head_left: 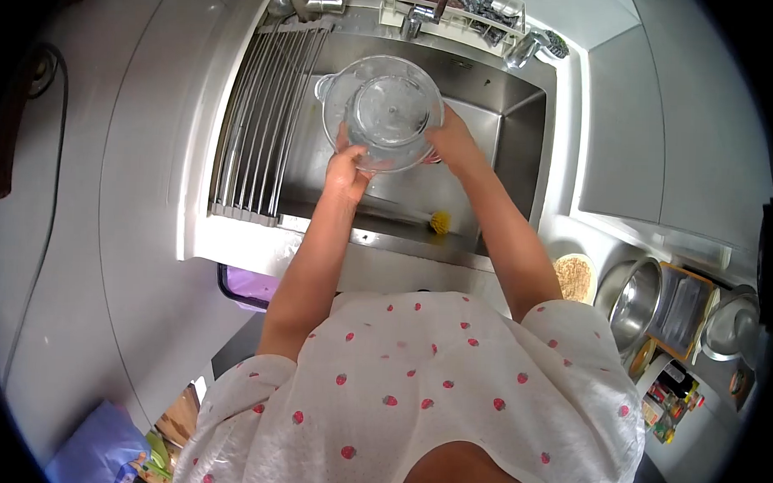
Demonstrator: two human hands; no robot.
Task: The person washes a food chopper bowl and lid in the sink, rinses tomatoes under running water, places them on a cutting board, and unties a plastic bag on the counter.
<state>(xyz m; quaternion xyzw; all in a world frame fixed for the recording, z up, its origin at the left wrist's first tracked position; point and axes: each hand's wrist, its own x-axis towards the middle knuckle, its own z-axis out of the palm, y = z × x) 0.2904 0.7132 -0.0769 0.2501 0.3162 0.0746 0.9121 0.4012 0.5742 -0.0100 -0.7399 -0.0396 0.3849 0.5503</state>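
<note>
A clear glass bowl [393,110] with a small side handle is held over the sink [397,187]. My left hand [348,170] grips its near left rim, the thumb on the outside and the fingers partly seen through the glass. On the right side, my right hand [449,141] is closed around the edge, some of its fingers hidden by the bowl. Something small and reddish shows under the bowl by that hand; I cannot make out what it is. Below lies a brush with a yellow head [439,222] on the sink floor.
A metal roll-up rack [267,118] covers the sink's left part. Faucets [418,19] and a white caddy [487,32] line the back. On the right counter stand a bowl of tan grains [575,278], a steel bowl [630,299] and several bottles [675,392].
</note>
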